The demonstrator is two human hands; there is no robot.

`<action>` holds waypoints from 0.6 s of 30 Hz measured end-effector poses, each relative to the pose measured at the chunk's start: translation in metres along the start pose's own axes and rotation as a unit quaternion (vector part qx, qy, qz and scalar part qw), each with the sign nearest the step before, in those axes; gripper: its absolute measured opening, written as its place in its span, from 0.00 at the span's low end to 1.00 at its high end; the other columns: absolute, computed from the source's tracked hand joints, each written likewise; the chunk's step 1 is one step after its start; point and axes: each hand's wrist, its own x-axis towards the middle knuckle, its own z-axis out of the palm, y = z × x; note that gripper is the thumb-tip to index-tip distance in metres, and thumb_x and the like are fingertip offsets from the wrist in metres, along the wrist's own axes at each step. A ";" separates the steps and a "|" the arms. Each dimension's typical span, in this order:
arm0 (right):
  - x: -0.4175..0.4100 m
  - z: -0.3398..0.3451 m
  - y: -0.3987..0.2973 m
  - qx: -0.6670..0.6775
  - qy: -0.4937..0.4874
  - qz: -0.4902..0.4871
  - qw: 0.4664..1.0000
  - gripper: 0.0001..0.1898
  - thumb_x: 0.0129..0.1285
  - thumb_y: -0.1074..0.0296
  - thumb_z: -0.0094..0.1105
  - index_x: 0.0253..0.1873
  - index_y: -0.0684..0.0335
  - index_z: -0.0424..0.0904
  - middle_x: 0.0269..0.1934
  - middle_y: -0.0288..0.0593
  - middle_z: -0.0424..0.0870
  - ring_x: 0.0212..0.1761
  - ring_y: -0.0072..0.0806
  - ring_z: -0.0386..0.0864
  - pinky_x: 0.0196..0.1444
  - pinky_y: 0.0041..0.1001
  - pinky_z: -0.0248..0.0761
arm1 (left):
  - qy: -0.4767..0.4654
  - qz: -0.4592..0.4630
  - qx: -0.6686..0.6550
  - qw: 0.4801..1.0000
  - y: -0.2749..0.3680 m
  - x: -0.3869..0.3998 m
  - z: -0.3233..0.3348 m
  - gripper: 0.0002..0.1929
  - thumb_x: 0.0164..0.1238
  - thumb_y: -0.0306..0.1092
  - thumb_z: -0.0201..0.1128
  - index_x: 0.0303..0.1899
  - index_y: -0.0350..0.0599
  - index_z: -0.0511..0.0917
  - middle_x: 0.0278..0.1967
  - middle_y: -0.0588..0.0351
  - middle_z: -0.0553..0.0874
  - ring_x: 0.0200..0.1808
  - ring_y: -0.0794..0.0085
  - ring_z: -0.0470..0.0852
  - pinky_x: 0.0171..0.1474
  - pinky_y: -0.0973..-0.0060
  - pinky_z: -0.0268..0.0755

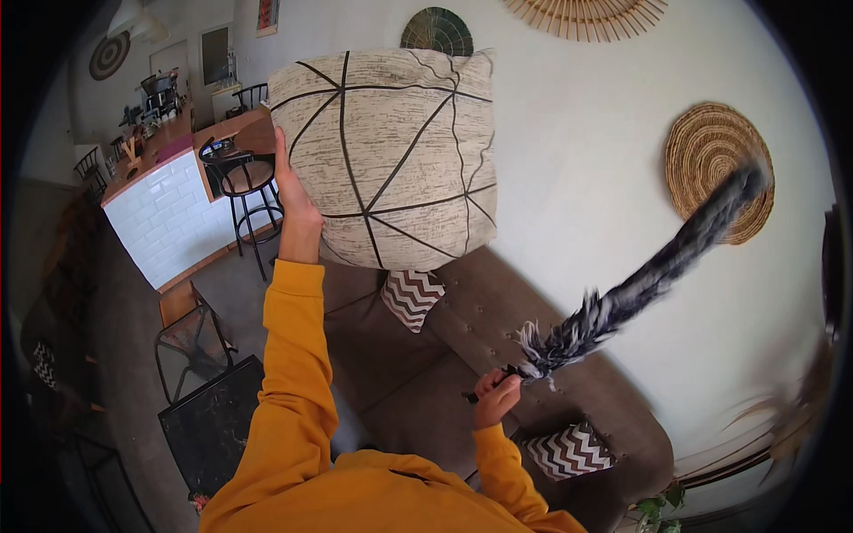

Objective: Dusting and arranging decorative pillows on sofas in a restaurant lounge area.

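A beige throw pillow (pixel 400 153) with black geometric lines is held up at arm's length by my left hand (pixel 296 193), which grips its left edge. My right hand (pixel 496 396) is closed around the black handle of a fluffy grey-and-black duster (pixel 620 293). The duster slants up to the right, its tip blurred in front of a round woven wall disc (pixel 710 160). Duster and pillow are apart. Below them stands a brown tufted sofa (pixel 406 393). One zigzag-patterned cushion (pixel 414 296) lies partly hidden under the raised pillow; another zigzag cushion (pixel 570 452) rests at the sofa's near end.
To the left are a black table (pixel 213 420), a metal-framed chair (pixel 193 340) and a black bar stool (pixel 246 180) by a white-tiled counter (pixel 166 213). A potted plant (pixel 660 510) stands at the sofa's lower right end. More woven decor, including a green fan (pixel 438 32), hangs on the wall.
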 end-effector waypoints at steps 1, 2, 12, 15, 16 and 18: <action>0.004 -0.003 0.001 -0.001 0.003 0.001 1.000 0.20 0.71 0.57 0.41 0.28 0.65 0.67 0.15 0.35 0.64 0.14 0.26 0.66 0.18 0.29 0.56 | -0.002 0.008 0.010 1.000 0.000 -0.002 0.001 0.29 0.68 0.56 0.51 0.60 0.43 0.67 0.54 0.53 0.76 0.53 0.66 0.75 0.55 0.71 0.68; 0.014 -0.008 -0.001 -0.244 -0.045 -0.068 0.966 0.20 0.72 0.57 0.39 0.27 0.63 0.66 0.15 0.35 0.65 0.14 0.24 0.65 0.18 0.27 0.54 | -0.005 0.008 -0.002 1.000 0.000 -0.005 0.004 0.28 0.68 0.55 0.51 0.60 0.43 0.68 0.54 0.54 0.76 0.53 0.67 0.75 0.54 0.72 0.68; 0.044 -0.007 0.007 -0.376 -0.061 -0.139 0.914 0.20 0.71 0.59 0.40 0.27 0.67 0.68 0.15 0.51 0.67 0.14 0.44 0.66 0.20 0.34 0.58 | -0.034 -0.003 -0.032 0.999 0.004 -0.007 -0.001 0.26 0.70 0.51 0.50 0.60 0.42 0.68 0.54 0.56 0.77 0.52 0.67 0.77 0.54 0.72 0.70; 0.051 -0.012 -0.018 -0.483 -0.130 -0.089 0.861 0.18 0.70 0.60 0.41 0.29 0.67 0.69 0.17 0.57 0.67 0.16 0.52 0.66 0.21 0.36 0.59 | -0.075 -0.067 -0.004 0.995 0.013 -0.016 -0.002 0.26 0.69 0.51 0.51 0.61 0.42 0.68 0.54 0.55 0.77 0.51 0.67 0.78 0.53 0.73 0.71; 0.051 -0.016 -0.020 -0.472 -0.101 -0.115 0.868 0.20 0.70 0.60 0.41 0.26 0.68 0.67 0.15 0.53 0.66 0.14 0.46 0.67 0.20 0.35 0.59 | -0.048 -0.073 0.031 0.996 0.014 -0.025 0.010 0.28 0.67 0.53 0.53 0.59 0.40 0.69 0.52 0.52 0.79 0.50 0.68 0.79 0.53 0.73 0.72; 0.046 -0.017 -0.018 -0.346 -0.047 -0.066 0.935 0.20 0.71 0.59 0.42 0.25 0.65 0.64 0.14 0.46 0.64 0.14 0.36 0.63 0.19 0.32 0.56 | -0.061 -0.094 0.057 0.992 0.012 -0.022 -0.002 0.28 0.67 0.53 0.54 0.58 0.39 0.69 0.52 0.52 0.79 0.50 0.68 0.79 0.53 0.74 0.72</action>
